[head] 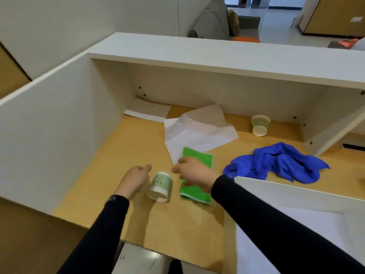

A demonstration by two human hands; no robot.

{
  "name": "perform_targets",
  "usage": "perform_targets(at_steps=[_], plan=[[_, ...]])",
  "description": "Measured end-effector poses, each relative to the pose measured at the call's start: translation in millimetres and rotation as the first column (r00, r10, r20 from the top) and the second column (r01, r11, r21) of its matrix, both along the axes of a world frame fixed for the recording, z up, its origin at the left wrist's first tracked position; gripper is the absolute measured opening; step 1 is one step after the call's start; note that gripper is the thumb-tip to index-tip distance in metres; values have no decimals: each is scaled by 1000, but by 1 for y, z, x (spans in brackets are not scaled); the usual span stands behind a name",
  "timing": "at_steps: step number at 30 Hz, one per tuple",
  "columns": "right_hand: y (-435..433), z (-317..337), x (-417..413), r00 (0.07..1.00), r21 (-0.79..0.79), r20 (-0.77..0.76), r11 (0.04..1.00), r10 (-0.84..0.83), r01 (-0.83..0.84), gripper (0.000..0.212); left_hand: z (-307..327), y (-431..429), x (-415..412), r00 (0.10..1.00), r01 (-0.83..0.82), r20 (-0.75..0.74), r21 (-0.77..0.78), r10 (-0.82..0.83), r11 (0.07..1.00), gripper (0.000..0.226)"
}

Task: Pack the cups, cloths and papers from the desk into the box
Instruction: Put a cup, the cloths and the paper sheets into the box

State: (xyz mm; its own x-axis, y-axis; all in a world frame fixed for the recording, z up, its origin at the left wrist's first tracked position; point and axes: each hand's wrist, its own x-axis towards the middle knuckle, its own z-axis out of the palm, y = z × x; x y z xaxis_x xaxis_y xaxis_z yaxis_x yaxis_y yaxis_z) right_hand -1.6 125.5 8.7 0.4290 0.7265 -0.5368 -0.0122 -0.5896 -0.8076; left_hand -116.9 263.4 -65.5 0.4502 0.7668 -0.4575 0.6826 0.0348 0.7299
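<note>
On the wooden desk [110, 155], both hands, left [134, 179] and right [194, 174], hover loosely open flanking a tipped cup [160, 186]

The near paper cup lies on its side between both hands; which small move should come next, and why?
Probably close the left hand around the near cup. It lies tipped on the desk just beside that open hand, not yet gripped, while the right hand already hovers over the green cloth. The box waits at the right.
</note>
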Motion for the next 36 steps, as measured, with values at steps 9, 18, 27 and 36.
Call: perform_targets(at_steps=[9,18,27,36], plan=[[34,-49,-18,993,-232,-113,973,-40,13,43,-3,-10,7,982,185,94,-280,-165,942,32],[-60,54,33,964,108,128,969,-234,221,24,96,-59,63,773,554,457,-148,-440,819,29],[-209,55,52,886,41,96,891,-453,451,22,104,-177,124,593,791,389,-115,-705,601,24],[-248,-14,47,938,-256,19,905,-345,338,45,72,-230,127,388,921,-106,44,-915,386,33]])
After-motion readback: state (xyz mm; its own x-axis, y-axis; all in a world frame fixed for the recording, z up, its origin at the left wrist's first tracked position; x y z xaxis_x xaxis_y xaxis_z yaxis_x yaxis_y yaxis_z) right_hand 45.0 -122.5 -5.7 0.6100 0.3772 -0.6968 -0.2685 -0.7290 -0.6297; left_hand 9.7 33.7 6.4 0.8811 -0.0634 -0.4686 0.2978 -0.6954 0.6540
